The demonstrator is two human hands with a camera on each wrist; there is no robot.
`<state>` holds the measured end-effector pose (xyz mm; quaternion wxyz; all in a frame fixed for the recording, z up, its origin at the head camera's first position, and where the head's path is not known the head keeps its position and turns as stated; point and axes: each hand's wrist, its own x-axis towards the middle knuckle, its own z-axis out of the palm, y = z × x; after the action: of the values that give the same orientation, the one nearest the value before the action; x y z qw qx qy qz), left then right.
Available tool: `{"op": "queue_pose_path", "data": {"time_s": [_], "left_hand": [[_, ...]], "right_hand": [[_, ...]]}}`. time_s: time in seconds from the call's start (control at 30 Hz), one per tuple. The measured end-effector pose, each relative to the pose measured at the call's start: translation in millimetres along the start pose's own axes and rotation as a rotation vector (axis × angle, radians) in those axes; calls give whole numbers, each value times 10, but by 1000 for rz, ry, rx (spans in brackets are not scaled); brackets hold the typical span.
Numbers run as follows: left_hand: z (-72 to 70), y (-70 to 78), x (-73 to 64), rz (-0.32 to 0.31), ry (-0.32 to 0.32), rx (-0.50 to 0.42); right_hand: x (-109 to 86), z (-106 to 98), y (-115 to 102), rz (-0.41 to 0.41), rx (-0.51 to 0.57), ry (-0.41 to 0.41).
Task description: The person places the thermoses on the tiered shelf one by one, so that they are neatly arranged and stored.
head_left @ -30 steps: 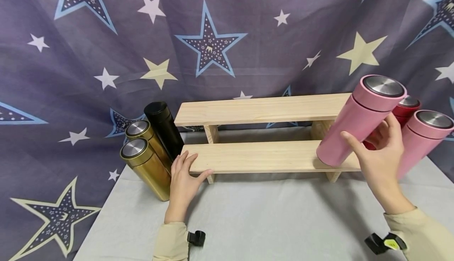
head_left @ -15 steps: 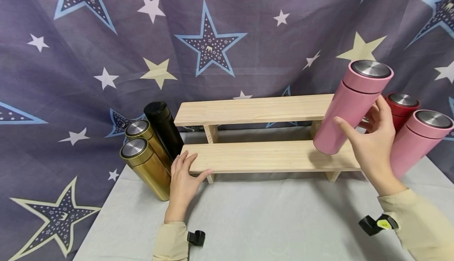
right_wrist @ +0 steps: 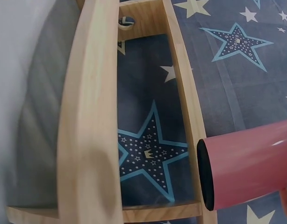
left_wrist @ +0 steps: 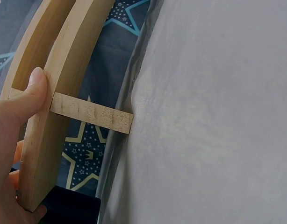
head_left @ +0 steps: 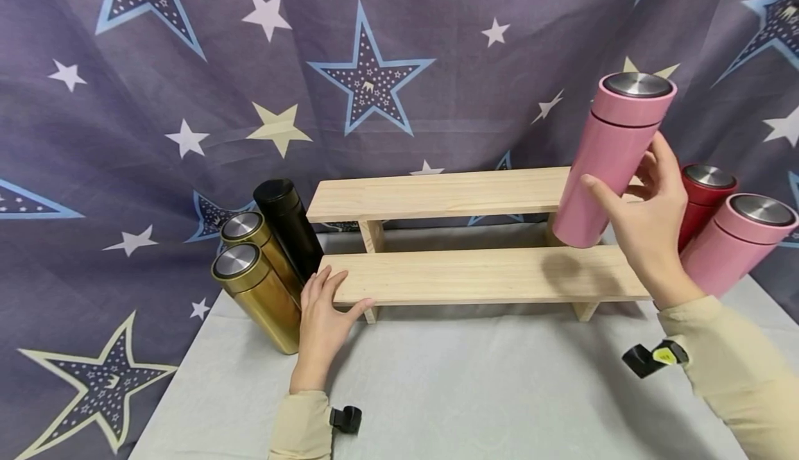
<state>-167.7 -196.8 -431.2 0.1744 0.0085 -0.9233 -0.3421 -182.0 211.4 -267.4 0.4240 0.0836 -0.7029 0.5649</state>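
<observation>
My right hand [head_left: 654, 217] grips a pink thermos [head_left: 614, 158] with a steel-topped lid, holding it in the air over the right part of a two-step wooden shelf [head_left: 462, 276]. It tilts slightly. In the right wrist view the dark base of the thermos [right_wrist: 248, 165] appears close to the upper step's edge; whether they touch I cannot tell. My left hand [head_left: 324, 325] holds the left end of the lower step. The left wrist view has the thumb of that hand [left_wrist: 22, 105] against the board [left_wrist: 57, 98], with fingertips showing around its end.
Left of the shelf stand two gold thermoses [head_left: 265, 300] and a black one [head_left: 288, 231]. To the right are a red thermos [head_left: 702, 200] and another pink thermos [head_left: 733, 252]. Behind the pale-covered table [head_left: 468, 384] hangs a star-patterned cloth [head_left: 437, 16].
My right hand has raised the pink thermos and carried it left and back, from low over the lower step toward the upper one. The left hand stays where it was.
</observation>
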Motion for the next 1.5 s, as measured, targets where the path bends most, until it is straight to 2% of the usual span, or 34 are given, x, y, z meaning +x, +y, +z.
{"op": "queue_pose_path", "data": {"time_s": [0.3, 0.53, 0.7, 0.87, 1.2, 1.5], "left_hand": [[-4, 1, -3, -3, 7, 1], [2, -12, 5, -5, -4, 1], [3, -11, 6, -7, -5, 2], [2, -7, 7, -9, -2, 2], [-2, -5, 8, -9, 0, 3], [-2, -8, 6, 1, 5, 2]], "right_hand": [[145, 89, -44, 5, 7, -31], [276, 132, 93, 9, -41, -44], [310, 192, -16, -5, -39, -41], [365, 250, -23, -12, -50, -41], [568, 370, 328, 10, -54, -10], [642, 452, 447, 52, -66, 19]]}}
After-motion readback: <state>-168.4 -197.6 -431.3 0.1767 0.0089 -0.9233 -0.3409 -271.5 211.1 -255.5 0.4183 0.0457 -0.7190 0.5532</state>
